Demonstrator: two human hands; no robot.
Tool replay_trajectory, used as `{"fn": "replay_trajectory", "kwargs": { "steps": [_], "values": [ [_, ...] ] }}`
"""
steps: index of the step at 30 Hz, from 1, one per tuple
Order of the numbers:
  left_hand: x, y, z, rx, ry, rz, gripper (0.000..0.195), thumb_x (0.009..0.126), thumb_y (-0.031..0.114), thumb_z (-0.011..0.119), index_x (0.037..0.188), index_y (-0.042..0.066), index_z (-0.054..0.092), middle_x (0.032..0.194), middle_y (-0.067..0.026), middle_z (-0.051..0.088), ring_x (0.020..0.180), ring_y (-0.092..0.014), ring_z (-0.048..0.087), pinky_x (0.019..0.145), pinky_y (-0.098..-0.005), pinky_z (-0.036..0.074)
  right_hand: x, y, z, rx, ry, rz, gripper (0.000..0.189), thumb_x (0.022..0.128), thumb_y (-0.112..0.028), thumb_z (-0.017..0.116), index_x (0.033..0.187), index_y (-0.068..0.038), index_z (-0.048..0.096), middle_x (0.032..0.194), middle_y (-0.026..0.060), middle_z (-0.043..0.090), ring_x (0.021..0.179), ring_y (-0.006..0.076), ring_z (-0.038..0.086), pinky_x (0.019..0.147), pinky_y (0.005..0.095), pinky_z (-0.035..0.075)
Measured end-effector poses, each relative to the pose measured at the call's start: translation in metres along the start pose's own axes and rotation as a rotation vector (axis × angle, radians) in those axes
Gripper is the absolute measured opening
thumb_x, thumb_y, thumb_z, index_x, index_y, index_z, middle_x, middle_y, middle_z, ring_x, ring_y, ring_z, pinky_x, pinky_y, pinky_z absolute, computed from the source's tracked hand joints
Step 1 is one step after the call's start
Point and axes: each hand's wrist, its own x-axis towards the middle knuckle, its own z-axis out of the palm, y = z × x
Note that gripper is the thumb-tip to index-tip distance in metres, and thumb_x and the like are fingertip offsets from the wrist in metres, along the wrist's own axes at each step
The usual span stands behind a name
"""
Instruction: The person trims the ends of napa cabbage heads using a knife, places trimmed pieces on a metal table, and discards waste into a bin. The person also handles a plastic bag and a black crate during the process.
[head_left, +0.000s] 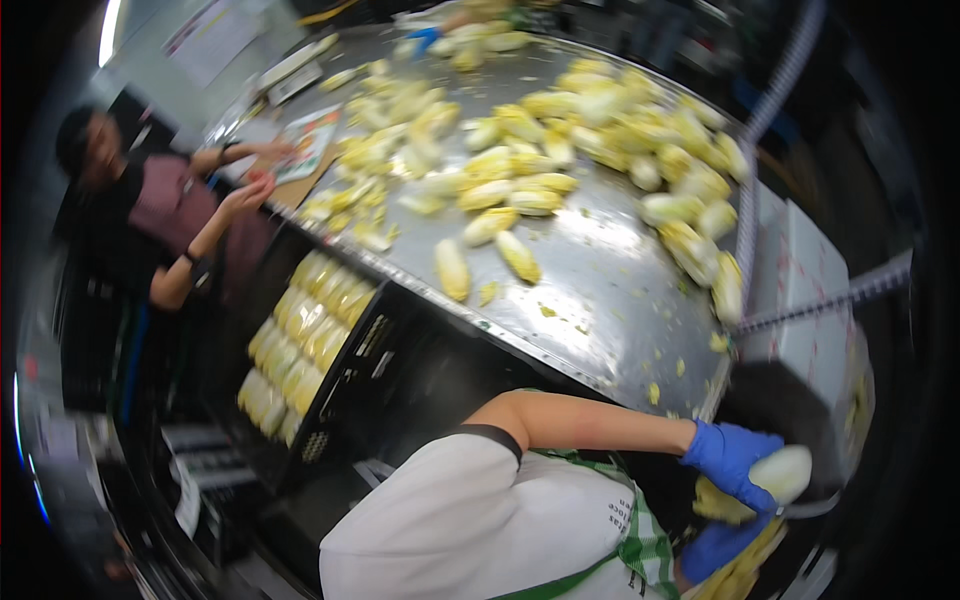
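My left hand (731, 457), in a blue glove, is closed around an endive head (784, 474) at the lower right. The pale base of the head sticks out beyond the fingers, and yellow leaves (720, 501) show under the glove. Just below it is my right hand (724, 546), also gloved in blue, close to the same endive. Its fingers are partly hidden, so I cannot tell whether it grips anything. More yellow endive leaves (746, 566) lie beneath the right hand. Both hands are past the near corner of the metal table (592, 281).
Many endive heads (600, 112) and loose leaves (352, 206) lie on the table. A black crate (375, 322) beside it holds packed endives (307, 322). A co-worker (180, 202) stands at left; another person's blue-gloved hand (425, 39) is at the far end. White boxes (802, 277) stand at right.
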Motion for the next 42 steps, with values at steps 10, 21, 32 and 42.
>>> {"fn": "replay_trajectory", "kwargs": {
  "steps": [10, 21, 32, 42],
  "values": [
    [0.026, -0.013, 0.055, -0.334, -0.039, 0.145, 0.1, 0.064, 0.042, 0.087, 0.143, 0.003, 0.04, 0.131, -0.0164, 0.056, 0.12, -0.028, 0.056, 0.101, -0.0362, 0.046, -0.015, -0.053, -0.017, 0.009, 0.351, 0.158, 0.049, 0.099, -0.035, 0.055, 0.127, 0.005, 0.053, 0.123, 0.0146, 0.056, 0.112, 0.0228, 0.055, 0.1, 0.0357, 0.043],
    [0.03, -0.023, 0.081, -0.407, 0.013, 0.122, 0.102, 0.067, 0.027, 0.089, 0.147, 0.002, 0.032, 0.14, -0.0137, 0.046, 0.131, -0.023, 0.044, 0.109, -0.0353, 0.038, -0.034, -0.056, -0.032, -0.158, 0.46, 0.268, 0.046, 0.096, -0.024, 0.059, 0.129, 0.007, 0.053, 0.116, 0.0167, 0.061, 0.098, 0.0221, 0.059, 0.084, 0.0358, 0.05],
    [0.058, -0.033, 0.087, -1.108, -0.109, -0.307, 0.081, 0.075, 0.036, 0.072, 0.139, -0.004, 0.041, 0.125, -0.0172, 0.059, 0.11, -0.03, 0.063, 0.095, -0.0406, 0.053, -0.01, -0.076, -0.142, -0.915, 0.692, 0.364, 0.026, 0.091, -0.018, 0.066, 0.107, 0.0, 0.058, 0.094, 0.0084, 0.064, 0.084, 0.02, 0.063, 0.079, 0.0317, 0.05],
    [0.065, -0.024, 0.157, -0.293, -0.393, -0.034, 0.08, 0.079, 0.035, 0.074, 0.139, -0.004, 0.04, 0.128, -0.015, 0.055, 0.116, -0.023, 0.054, 0.101, -0.035, 0.042, -0.068, -0.078, -0.11, 0.39, 0.395, 0.181, 0.037, 0.076, -0.014, 0.085, 0.1, -0.002, 0.06, 0.103, 0.002, 0.063, 0.094, 0.0088, 0.056, 0.087, 0.0275, 0.047]
  ]
}}
